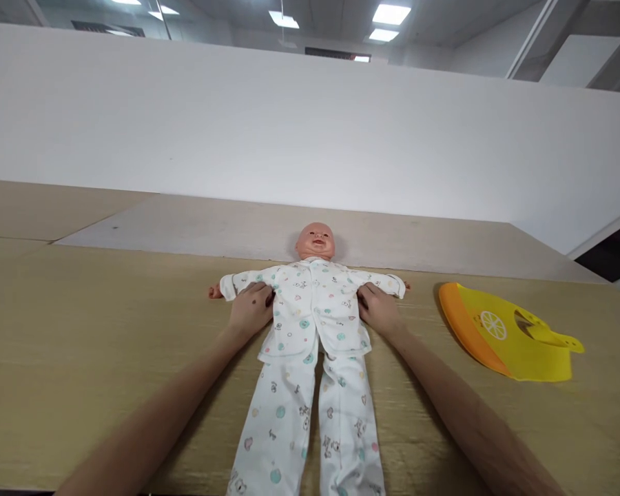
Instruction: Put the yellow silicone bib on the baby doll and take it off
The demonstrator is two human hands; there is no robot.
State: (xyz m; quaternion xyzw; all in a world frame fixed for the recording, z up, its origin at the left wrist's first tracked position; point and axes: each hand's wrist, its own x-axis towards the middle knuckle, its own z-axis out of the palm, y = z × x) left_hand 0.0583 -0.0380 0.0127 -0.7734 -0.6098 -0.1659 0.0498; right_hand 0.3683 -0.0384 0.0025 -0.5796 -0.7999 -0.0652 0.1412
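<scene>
A baby doll [315, 241] lies on its back with its arms stretched out to both sides. It wears a white pajama top [297, 310] and matching pajama pants [284, 413], printed with small animals and coloured dots. My left hand [252, 308] grips the doll's side just below its armpit, fingers curled inward against the top. On the opposite side my right hand [379, 308] holds it the same way. The fingertips of both hands are partly hidden by the doll's body and clothing. The feet of the doll lie beyond the lower edge of the view.
A yellow and orange silicone bib [521, 337] lies to the right, its neck strap curled over it. The doll rests on a wood-grain table [108, 344]. A grey board [211, 224] runs along the table's back edge, against a white partition [289, 131].
</scene>
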